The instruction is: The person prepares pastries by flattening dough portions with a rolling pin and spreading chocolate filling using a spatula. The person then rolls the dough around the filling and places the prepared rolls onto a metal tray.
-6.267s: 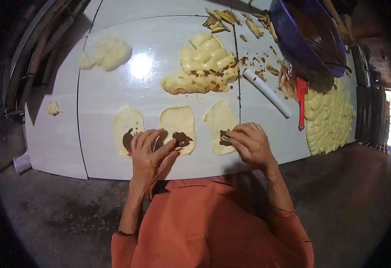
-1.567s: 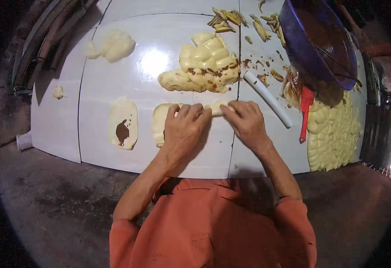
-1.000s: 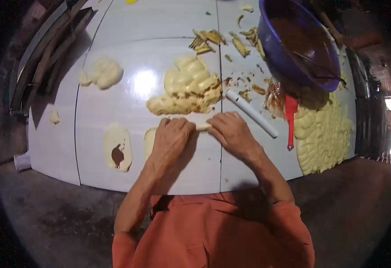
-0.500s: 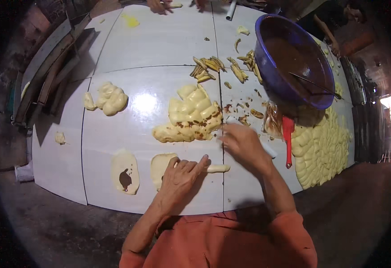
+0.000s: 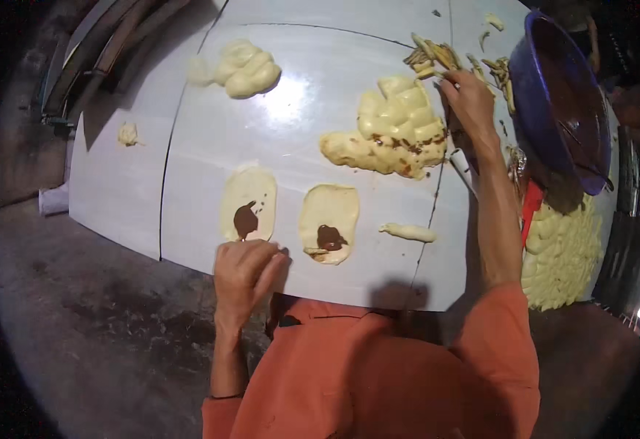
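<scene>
While left hand (image 5: pixel 243 274) near dough oval (image 5: pixel 254 186), right hand (image 5: pixel 470 102) by yellow strips (image 5: pixel 446 55)

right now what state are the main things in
Left dough sheet: flat, brown filling on it
Right dough sheet: flat, filling and strip on it
Dough roll: rolled up
Purple basin: holding brown paste
White tube: lying, partly hidden
Left hand: loosely curled
Right hand: at yellowish strips, grasp unclear
</scene>
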